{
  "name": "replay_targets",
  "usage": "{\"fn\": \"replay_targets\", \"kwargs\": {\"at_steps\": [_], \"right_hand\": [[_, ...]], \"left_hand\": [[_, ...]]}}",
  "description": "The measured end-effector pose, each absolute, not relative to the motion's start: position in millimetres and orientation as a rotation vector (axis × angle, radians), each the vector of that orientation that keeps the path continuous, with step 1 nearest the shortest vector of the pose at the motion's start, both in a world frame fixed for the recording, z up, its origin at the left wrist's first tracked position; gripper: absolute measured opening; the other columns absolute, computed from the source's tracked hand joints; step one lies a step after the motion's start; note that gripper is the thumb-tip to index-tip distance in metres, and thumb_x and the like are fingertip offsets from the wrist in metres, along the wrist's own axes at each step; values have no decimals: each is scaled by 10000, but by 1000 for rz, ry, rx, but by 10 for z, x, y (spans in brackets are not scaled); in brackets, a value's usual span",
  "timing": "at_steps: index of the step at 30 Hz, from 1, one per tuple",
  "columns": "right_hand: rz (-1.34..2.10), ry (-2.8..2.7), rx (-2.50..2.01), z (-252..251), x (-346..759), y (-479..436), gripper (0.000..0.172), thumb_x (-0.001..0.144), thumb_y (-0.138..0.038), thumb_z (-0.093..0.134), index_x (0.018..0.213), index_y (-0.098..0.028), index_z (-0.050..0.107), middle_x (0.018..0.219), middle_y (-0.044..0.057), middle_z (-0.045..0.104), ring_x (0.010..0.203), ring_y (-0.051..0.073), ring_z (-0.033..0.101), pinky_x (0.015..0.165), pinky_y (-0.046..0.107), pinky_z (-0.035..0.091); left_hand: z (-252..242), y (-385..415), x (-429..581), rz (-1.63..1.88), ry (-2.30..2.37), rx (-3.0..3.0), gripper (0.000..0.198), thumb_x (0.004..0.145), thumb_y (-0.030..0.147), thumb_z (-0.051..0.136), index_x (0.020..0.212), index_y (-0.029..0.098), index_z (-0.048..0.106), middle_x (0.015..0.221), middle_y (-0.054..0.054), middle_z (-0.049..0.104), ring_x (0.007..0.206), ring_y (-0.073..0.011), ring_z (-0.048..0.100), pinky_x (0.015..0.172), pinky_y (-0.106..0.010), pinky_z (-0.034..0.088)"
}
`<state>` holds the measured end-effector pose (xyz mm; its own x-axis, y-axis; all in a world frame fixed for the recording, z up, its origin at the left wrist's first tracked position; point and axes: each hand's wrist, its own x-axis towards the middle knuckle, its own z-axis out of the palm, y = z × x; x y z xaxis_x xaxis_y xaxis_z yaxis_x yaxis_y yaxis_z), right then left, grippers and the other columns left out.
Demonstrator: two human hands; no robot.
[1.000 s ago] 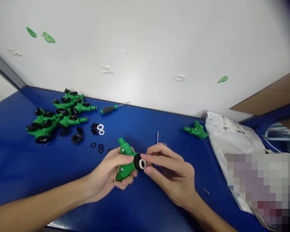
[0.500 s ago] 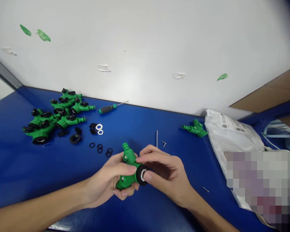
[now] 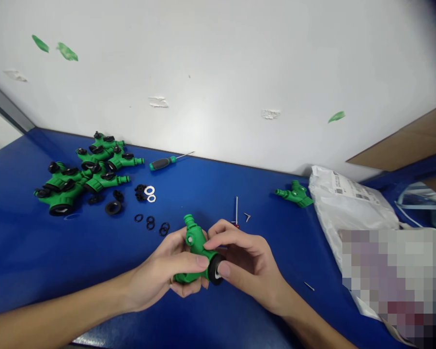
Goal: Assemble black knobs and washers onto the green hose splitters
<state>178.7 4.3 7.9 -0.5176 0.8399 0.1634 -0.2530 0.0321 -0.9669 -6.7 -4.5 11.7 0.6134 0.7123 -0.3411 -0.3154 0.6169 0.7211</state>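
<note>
My left hand [image 3: 158, 271] is wrapped round a green plastic Y-shaped hose splitter [image 3: 198, 240], its thumb lying across the body. One barbed outlet points up and away; the other is partly covered by my fingers. The splitter's black collar [image 3: 214, 264] faces right, with a bit of white ring inside it. My right hand [image 3: 254, 266] is closed round that end, thumb pressed on the collar's opening and index fingertip on the green body. Its other fingers are partly hidden behind the collar.
Several green splitters with black valve knobs [image 3: 61, 196] are grouped at the left. Black O-rings [image 3: 150, 223], white washers [image 3: 149, 191] and a green-grey screwdriver [image 3: 163, 163] lie nearer. Toward the right are a thin metal shaft [image 3: 236, 208], small screws [image 3: 247, 217], another splitter [image 3: 296, 195] and a white plastic bag [image 3: 327, 208].
The splitter has turned slightly in my hands, so its collar opening faces further right and shows less of the white ring. A red part at the metal shaft's near end now shows.
</note>
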Motion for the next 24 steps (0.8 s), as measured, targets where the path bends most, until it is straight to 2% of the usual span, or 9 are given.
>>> {"fn": "replay_targets", "kwargs": {"at_steps": [12,16,24], "right_hand": [[1609,-1455,-614,5,1786,16,173,877,-220,692,1049,-227,708,971,38,531,781,118,575,678,273,551],[1596,-1442,-644,12,1771,21,164,878,-181,674,1030,-234,708,961,27,520,741,101,564,627,243,529],[1642,-1435,-628,38,1801,50,166,886,-247,695,1048,-237,728,991,38,548,782,108,579,649,240,535]], "left_hand": [[73,-60,-82,629,699,672,296,771,346,706,940,178,529,656,41,557,472,-48,438,462,-245,186],[70,-66,-91,621,749,691,326,782,371,708,960,180,514,667,32,583,476,-46,430,468,-244,197],[115,-56,-68,591,712,593,341,778,371,714,971,191,499,635,32,585,467,-44,418,475,-247,163]]}}
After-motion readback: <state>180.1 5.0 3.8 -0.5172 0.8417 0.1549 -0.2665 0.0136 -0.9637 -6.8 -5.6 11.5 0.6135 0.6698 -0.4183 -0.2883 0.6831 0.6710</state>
